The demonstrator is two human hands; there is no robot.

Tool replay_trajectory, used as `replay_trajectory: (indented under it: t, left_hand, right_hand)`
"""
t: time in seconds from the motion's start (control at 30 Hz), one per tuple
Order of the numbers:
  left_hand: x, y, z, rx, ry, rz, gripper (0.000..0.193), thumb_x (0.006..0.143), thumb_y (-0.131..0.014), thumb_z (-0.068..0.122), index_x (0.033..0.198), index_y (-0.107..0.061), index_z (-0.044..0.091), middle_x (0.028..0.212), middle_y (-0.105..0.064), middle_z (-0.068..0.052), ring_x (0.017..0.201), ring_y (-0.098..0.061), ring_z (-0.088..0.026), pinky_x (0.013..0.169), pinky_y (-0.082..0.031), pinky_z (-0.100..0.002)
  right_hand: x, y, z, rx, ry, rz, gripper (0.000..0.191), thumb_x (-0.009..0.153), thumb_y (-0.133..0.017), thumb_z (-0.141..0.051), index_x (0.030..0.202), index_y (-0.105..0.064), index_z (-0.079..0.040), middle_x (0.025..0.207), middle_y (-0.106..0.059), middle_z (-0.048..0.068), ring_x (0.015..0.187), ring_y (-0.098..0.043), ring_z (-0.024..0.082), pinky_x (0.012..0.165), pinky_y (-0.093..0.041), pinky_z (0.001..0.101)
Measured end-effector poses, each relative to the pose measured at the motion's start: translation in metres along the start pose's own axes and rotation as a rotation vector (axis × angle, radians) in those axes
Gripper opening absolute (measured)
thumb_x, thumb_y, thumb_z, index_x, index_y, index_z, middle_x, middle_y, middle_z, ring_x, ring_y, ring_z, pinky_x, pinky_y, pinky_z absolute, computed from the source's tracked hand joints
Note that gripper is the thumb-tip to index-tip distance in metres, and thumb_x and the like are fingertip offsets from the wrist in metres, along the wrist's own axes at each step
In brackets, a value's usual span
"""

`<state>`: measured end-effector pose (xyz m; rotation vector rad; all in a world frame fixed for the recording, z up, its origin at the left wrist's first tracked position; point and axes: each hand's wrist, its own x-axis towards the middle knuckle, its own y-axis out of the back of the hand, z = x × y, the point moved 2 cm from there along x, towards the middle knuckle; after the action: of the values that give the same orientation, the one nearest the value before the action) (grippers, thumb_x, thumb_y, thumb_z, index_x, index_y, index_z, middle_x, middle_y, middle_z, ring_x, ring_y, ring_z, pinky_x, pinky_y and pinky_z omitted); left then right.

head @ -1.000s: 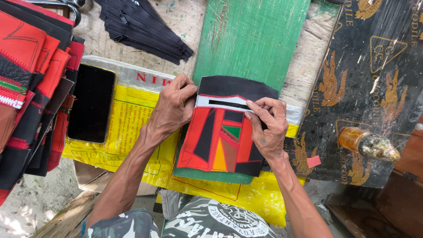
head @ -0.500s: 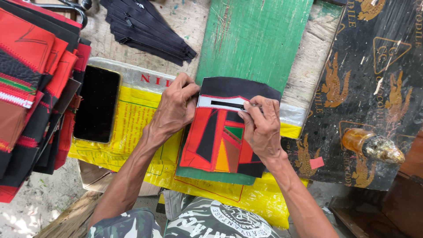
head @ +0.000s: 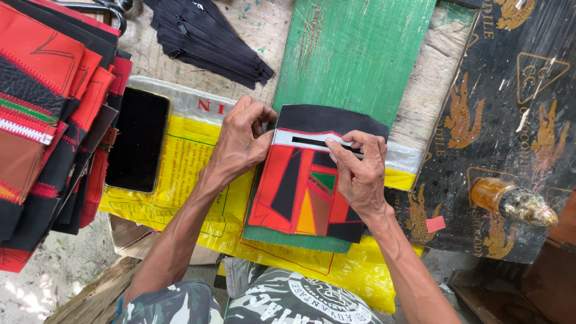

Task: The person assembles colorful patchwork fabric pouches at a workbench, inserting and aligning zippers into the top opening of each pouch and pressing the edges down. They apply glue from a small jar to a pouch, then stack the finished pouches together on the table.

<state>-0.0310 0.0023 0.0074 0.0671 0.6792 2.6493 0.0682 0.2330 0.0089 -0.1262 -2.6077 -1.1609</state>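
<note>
Right hand shifted inward, atop patchwork panel, left hand alongside.

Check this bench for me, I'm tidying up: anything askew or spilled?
Nothing spilled. The amber bottle lies on its side on the black printed sheet, and the green board sits tilted. Both hands press the patchwork panel flat.

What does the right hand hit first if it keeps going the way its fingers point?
The right hand points up and left along the grey strip of the patchwork panel. Going straight on, it would probably meet the left hand's fingers pinching the panel's left edge, though depth is hard to judge.
</note>
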Motion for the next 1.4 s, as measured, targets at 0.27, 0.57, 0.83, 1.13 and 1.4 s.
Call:
replay_trajectory:
  t: [0.27, 0.57, 0.83, 1.13, 1.4]
  left_hand:
    - [0.001, 0.003, -0.004, -0.039, 0.047, -0.034, 0.021, 0.080, -0.076, 0.005, 0.099, -0.068, 0.000, 0.090, -0.054, -0.005, 0.069, -0.053, -0.013, 0.063, -0.048, -0.029]
    - [0.001, 0.007, -0.006, -0.029, 0.027, -0.047, 0.024, 0.080, -0.077, 0.003, 0.101, -0.067, 0.000, 0.090, -0.053, -0.005, 0.071, -0.054, -0.012, 0.064, -0.049, -0.028]
    - [0.002, 0.010, -0.012, -0.076, 0.041, -0.060, 0.025, 0.079, -0.077, 0.001, 0.102, -0.067, 0.000, 0.092, -0.054, -0.005, 0.070, -0.055, -0.011, 0.063, -0.050, -0.027]
    - [0.003, 0.011, -0.014, -0.089, 0.030, -0.074, 0.026, 0.079, -0.077, -0.003, 0.102, -0.067, 0.000, 0.092, -0.055, -0.005, 0.071, -0.057, -0.011, 0.063, -0.051, -0.027]
    - [0.001, 0.011, -0.014, -0.062, -0.007, -0.063, 0.026, 0.078, -0.075, -0.006, 0.101, -0.066, -0.001, 0.092, -0.055, -0.005, 0.072, -0.058, -0.012, 0.065, -0.051, -0.028]
  right_hand:
    - [0.007, -0.002, -0.014, -0.089, 0.039, -0.021, 0.027, 0.084, -0.080, -0.001, 0.111, -0.075, -0.004, 0.107, -0.061, 0.012, 0.097, -0.055, 0.030, 0.085, -0.044, 0.0429]
    - [0.007, -0.014, -0.015, 0.020, -0.013, 0.067, 0.025, 0.085, -0.082, -0.002, 0.107, -0.072, -0.001, 0.106, -0.062, 0.011, 0.097, -0.057, 0.029, 0.085, -0.047, 0.0417]
    - [0.008, -0.018, -0.016, -0.047, 0.054, -0.013, 0.034, 0.089, -0.076, -0.002, 0.121, -0.076, -0.013, 0.109, -0.061, 0.008, 0.100, -0.053, 0.026, 0.088, -0.040, 0.0406]
    - [0.012, -0.016, -0.024, -0.127, 0.057, -0.097, 0.034, 0.091, -0.073, -0.004, 0.122, -0.077, -0.014, 0.111, -0.060, 0.009, 0.102, -0.051, 0.026, 0.088, -0.037, 0.0409]
    - [0.018, -0.031, -0.031, 0.050, 0.004, 0.013, 0.033, 0.084, -0.082, -0.005, 0.117, -0.074, -0.006, 0.103, -0.063, 0.008, 0.096, -0.055, 0.026, 0.088, -0.043, 0.0398]
